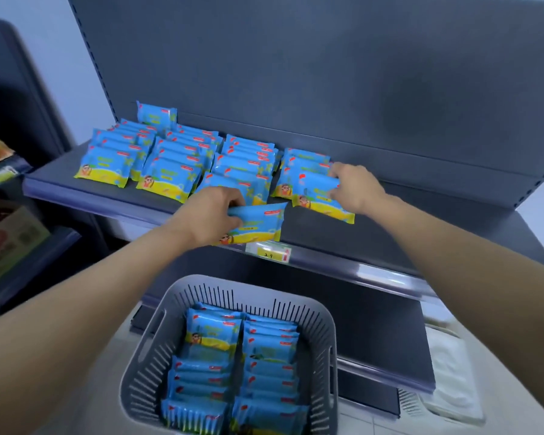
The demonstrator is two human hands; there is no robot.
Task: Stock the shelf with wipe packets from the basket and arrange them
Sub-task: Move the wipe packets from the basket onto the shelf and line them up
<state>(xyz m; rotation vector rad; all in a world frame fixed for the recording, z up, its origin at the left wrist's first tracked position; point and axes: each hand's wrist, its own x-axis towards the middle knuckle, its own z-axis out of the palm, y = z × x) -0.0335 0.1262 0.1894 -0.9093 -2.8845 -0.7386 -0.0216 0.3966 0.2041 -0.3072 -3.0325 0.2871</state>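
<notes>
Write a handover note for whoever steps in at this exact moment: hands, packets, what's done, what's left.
Left hand grips one wipe packet over the shelf's front edge.
Right hand grips a packet in the rightmost row.
Done: four rows of packets lie on the shelf's left half.
Left: the right half is bare; the grey basket below holds two more columns of packets. Place both held packets, then keep restocking.

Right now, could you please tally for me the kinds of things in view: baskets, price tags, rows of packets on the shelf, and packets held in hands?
Grey slotted plastic basket: 1
Yellow price tag: 1
Rows of blue-and-yellow wipe packets on the shelf: 4
Packets held in hands: 2, left hand, right hand
Total: 8
</notes>
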